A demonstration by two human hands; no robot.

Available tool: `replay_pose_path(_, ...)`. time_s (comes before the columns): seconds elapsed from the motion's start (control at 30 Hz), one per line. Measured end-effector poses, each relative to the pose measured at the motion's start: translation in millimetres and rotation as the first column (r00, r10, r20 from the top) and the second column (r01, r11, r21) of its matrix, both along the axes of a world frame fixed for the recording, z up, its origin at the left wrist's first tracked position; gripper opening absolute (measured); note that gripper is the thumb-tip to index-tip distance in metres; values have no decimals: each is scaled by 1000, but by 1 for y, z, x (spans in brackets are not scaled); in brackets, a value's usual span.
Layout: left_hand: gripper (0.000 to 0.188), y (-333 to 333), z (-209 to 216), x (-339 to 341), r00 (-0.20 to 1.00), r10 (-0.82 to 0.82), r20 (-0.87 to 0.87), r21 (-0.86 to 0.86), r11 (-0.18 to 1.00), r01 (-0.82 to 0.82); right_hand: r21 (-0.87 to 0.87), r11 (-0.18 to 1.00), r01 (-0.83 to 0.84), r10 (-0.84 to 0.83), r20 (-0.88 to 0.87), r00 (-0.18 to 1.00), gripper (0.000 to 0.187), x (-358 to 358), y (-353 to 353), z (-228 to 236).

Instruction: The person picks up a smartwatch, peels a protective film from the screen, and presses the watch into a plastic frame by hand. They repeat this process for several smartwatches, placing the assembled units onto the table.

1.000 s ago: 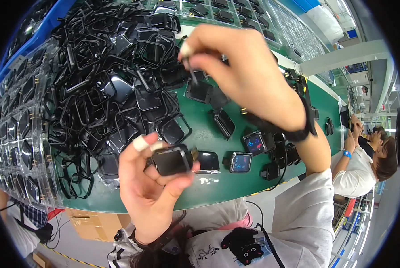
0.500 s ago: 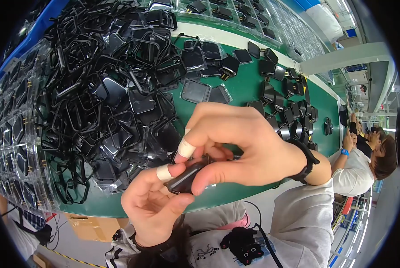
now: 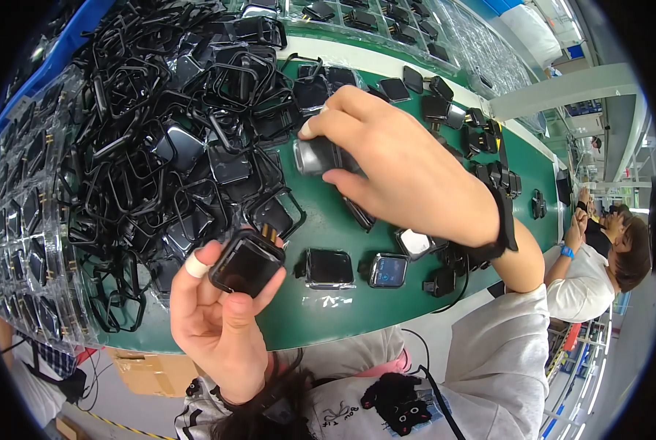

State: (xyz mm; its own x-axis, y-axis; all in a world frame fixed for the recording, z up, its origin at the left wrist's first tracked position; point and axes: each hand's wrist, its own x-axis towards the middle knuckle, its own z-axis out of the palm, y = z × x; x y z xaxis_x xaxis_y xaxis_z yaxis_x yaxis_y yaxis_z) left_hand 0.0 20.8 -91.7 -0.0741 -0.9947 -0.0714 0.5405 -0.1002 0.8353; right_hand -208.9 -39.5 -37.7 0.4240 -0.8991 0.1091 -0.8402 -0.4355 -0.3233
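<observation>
Left hand [image 3: 222,319]: raised near the lower middle of the view, palm toward the camera, fingers closed around a square black watch case [image 3: 246,262]. The case is pinched between thumb and fingertips, screen side dark, with small gold contacts showing at its upper edge. The index finger wears a pale fingertip cot [image 3: 195,266].

Right hand [image 3: 401,172]: stretched out over the green work surface [image 3: 328,308], back of the hand up, fingers curled on a grey-faced square module [image 3: 315,155], which it holds just above the surface beside the heap. A black wrist strap [image 3: 502,224] circles the wrist.

Heap of black frames [image 3: 167,147]: a large loose pile of square open frames and cases, filling the left and upper part of the surface, touching the right hand's fingertips.

Loose watch units [image 3: 329,268]: several lying flat in a row on the green surface below the right hand, one with a bluish screen [image 3: 387,270].

Clear plastic trays [image 3: 27,220]: stacked along the far left edge, holding rows of dark parts.

Another person [image 3: 599,257]: seated at the far right, in a white shirt, well apart.
</observation>
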Motion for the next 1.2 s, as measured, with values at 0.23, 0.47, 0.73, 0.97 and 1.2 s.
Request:
replay_pose_path(0.23,47,0,2,-4,999,5,-31,9,1000,-5,-34,990,-137,141,285,948,45,16,35,28)
replay_pose_path(0.47,45,3,1,-7,998,-26,-48,8,1000,27,-43,984,-173,178,298,938,46,10,41,28)
replay_pose_path(0.73,46,5,1,-10,994,-82,-75,-20,997,81,-114,975,-190,218,341,914,31,11,44,28)
replay_pose_path(0.97,52,9,-3,-10,977,-211,-10,-167,964,207,201,977,-66,-74,617,784,20,27,49,26)
replay_pose_path(1.2,58,14,15,-14,983,-184,13,48,982,184,162,986,-48,-57,587,807,22,27,47,16)
